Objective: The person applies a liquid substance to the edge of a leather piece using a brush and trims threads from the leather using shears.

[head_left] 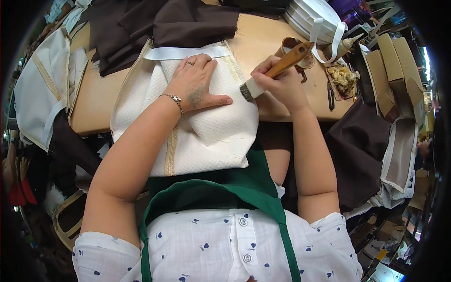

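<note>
A white textured fabric piece [213,131] with a tan woven strip lies over the table edge and hangs toward my lap. My left hand [199,84] rests on it, thumb stretched out and fingers laid flat near a white ribbon band [188,52] along its far edge. In my right hand [279,84] is a flat paintbrush [287,61] with a wooden handle. Its dark bristles touch or hover just over the fabric's right edge; I cannot tell which. A yellowish smear [230,60] shows on the fabric's far right corner. Dark brown cloth [195,23] adjoins the far edge.
Behind my right hand stands a brown mug [287,44]. A large roll of white ribbon [312,19] sits at the back right, near a crusted yellowish lump [343,80] and a dark slim tool [330,96]. Cardboard boxes [394,70] border the right. Another white piece [42,89] hangs at left.
</note>
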### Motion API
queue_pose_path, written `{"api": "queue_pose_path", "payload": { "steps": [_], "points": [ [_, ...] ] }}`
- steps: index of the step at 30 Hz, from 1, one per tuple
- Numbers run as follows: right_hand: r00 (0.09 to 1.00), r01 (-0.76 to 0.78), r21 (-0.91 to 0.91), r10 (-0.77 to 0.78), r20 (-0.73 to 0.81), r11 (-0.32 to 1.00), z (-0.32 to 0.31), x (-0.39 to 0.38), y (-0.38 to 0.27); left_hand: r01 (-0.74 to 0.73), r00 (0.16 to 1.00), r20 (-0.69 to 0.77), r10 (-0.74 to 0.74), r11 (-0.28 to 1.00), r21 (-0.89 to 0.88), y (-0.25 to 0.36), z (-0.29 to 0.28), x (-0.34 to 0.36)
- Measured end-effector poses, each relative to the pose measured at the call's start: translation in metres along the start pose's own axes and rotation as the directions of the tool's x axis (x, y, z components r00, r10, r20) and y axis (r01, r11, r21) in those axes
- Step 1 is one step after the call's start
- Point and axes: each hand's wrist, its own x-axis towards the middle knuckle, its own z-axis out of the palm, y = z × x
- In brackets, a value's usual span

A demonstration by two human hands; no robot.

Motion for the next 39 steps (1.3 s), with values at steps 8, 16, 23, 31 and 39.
{"api": "queue_pose_path", "payload": {
  "steps": [8,16,23,31,39],
  "points": [
    [0.999,0.012,0.18,-0.004,-0.048,0.984,0.003,-0.001,0.003,-0.014,1.0,-0.027,0.013,1.0,-0.016,-0.002,-0.002,-0.001],
    [0.998,-0.027,0.234,0.038,-0.045,0.972,0.0,0.004,0.007,-0.02,0.999,-0.036,0.02,1.0,-0.011,-0.003,-0.001,-0.003],
    [0.998,-0.004,0.247,0.018,-0.054,0.969,0.007,0.004,0.001,-0.036,0.999,-0.017,0.036,0.999,-0.003,0.002,-0.001,-0.009],
    [0.997,-0.019,0.286,0.041,-0.073,0.958,0.016,0.014,0.006,-0.038,0.999,-0.039,0.037,0.999,-0.033,-0.002,-0.003,-0.007],
    [0.994,0.033,0.133,-0.02,-0.104,0.991,0.019,0.027,0.007,-0.038,0.999,-0.034,0.036,0.999,-0.035,0.002,-0.004,-0.007]
  ]
}}
